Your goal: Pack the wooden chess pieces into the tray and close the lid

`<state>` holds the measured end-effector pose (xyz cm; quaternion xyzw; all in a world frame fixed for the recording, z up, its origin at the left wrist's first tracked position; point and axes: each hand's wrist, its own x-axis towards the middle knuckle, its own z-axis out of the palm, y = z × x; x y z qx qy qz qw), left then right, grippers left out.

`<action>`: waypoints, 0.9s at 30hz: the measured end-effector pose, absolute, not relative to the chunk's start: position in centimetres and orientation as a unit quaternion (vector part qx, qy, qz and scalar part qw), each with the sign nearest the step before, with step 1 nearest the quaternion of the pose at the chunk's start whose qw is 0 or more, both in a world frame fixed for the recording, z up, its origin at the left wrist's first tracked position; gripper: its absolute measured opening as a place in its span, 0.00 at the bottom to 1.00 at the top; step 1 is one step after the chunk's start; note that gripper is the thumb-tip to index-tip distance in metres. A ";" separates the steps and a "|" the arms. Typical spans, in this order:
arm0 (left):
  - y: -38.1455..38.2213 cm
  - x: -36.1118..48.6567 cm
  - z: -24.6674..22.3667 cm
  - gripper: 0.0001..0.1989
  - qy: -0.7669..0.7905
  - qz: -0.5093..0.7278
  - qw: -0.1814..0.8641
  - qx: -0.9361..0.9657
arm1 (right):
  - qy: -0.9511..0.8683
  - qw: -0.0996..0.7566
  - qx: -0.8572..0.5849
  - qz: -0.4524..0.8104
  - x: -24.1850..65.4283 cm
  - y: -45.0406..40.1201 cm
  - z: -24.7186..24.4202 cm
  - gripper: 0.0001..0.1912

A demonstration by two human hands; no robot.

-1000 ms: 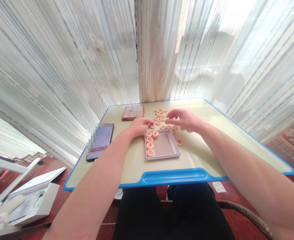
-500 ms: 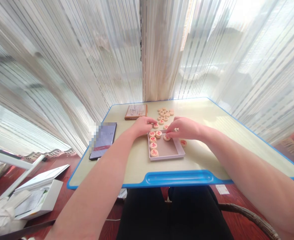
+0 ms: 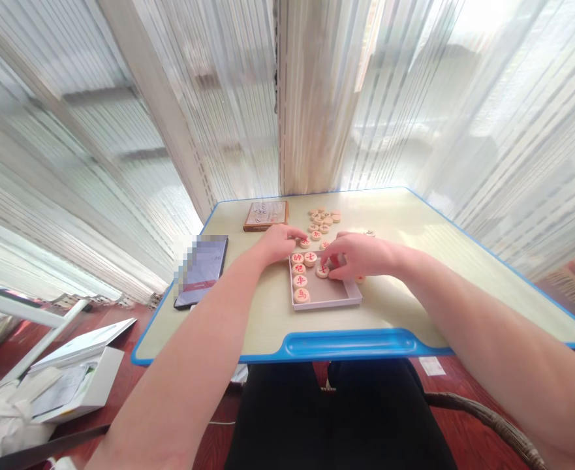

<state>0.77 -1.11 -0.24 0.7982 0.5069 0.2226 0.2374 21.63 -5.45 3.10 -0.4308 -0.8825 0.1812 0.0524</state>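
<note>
A shallow white box (image 3: 326, 304) holds several round wooden pieces with red characters, in a column along its left side. Near its top left corner is one more piece (image 3: 310, 259), beside the column. My right hand (image 3: 350, 254) reaches into the box, thumb and fingers closed on a red-marked piece (image 3: 322, 270). Just past the box's upper left corner, my left hand (image 3: 280, 243) has its fingertips on another red-marked piece (image 3: 305, 242) lying on the table. Loose pieces (image 3: 326, 220) are clustered behind the box.
A brown-edged box (image 3: 266, 215) lies at the back left of the blue-rimmed table (image 3: 267, 326). A tablet (image 3: 202, 271) rests at the left edge. Another piece (image 3: 370, 233) lies behind my right hand. An open white box (image 3: 91, 385) sits on the floor.
My right hand has moved the piece inside the box slightly left, toward the column. My left hand stays nearly where it was.
</note>
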 end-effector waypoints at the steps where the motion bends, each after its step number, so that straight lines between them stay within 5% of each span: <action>1: -1.1 0.8 -0.3 0.22 0.507 0.223 0.237 0.798 | -0.880 0.048 -0.437 0.179 21.6 -5.4 3.1 0.14; 27: -1.0 0.8 -0.3 0.22 0.517 0.217 0.235 0.794 | -0.888 0.064 -0.439 0.124 20.7 -6.0 2.5 0.07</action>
